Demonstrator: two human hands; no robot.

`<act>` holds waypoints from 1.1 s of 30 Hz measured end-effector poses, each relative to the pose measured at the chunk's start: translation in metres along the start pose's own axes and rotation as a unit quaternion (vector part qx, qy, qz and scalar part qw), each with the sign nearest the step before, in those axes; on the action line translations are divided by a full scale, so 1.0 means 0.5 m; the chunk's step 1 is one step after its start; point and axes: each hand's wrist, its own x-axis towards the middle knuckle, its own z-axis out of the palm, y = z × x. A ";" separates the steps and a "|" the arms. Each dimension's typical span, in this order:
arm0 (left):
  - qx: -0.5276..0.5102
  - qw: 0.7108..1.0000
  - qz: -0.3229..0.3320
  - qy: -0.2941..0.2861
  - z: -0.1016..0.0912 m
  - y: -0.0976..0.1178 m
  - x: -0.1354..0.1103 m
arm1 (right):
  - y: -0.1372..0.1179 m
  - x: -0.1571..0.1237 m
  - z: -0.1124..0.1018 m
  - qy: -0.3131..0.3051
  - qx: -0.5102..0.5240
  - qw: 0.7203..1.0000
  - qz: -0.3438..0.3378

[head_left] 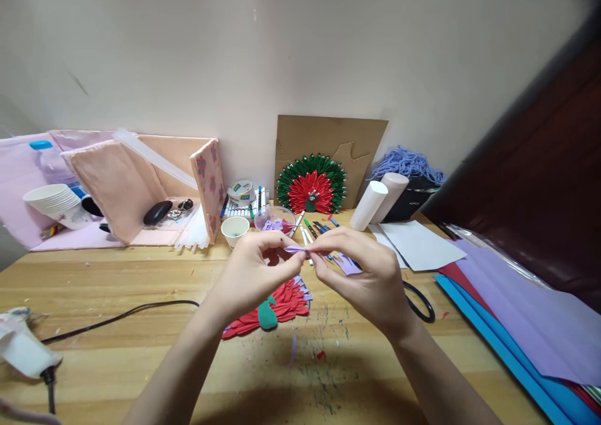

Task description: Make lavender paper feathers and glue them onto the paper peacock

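Between my two hands, above the middle of the table, is a small folded purple piece [295,249] that looks like paper or craft foam. My left hand [256,271] pinches one end between thumb and index finger. At the other end, my right hand [359,275] pinches it with thumb and fingertips. Below my left hand lies a red layered fan shape [286,303] with purple strips at its edge and a green piece [267,314] on it. A cut purple scrap [346,263] lies by my right hand, partly hidden by the fingers.
A cardboard panel [328,131] with a red and green peacock [310,187] leans on the wall. A paper cup [235,230] and markers [310,230] stand or lie behind my hands. Coloured sheets [530,312] are at right, a white glue gun [28,343] with its cord at left.
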 end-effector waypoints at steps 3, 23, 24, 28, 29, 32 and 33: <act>-0.005 1.000 0.009 0.000 -0.001 0.000 0.000 | 0.004 -0.002 0.000 0.007 -0.031 0.999 -0.041; 0.102 0.989 0.088 0.060 -0.001 0.014 -0.006 | -0.002 -0.003 0.002 -0.044 0.047 0.993 0.095; 0.108 0.988 0.090 0.062 0.000 0.014 -0.006 | -0.002 -0.003 0.002 -0.045 0.046 0.993 0.099; 0.115 0.988 0.090 0.047 -0.002 0.009 -0.006 | 0.000 -0.004 0.002 -0.046 0.050 0.988 0.136; 0.117 0.988 0.090 0.041 -0.004 0.008 -0.006 | 0.000 -0.004 0.002 -0.047 0.056 0.986 0.149; 0.128 0.987 0.093 0.020 -0.011 0.004 -0.006 | 0.002 -0.004 0.001 -0.051 0.077 0.978 0.186; 0.135 0.986 0.095 0.015 -0.014 0.003 -0.006 | 0.002 -0.003 0.001 -0.050 0.083 0.975 0.200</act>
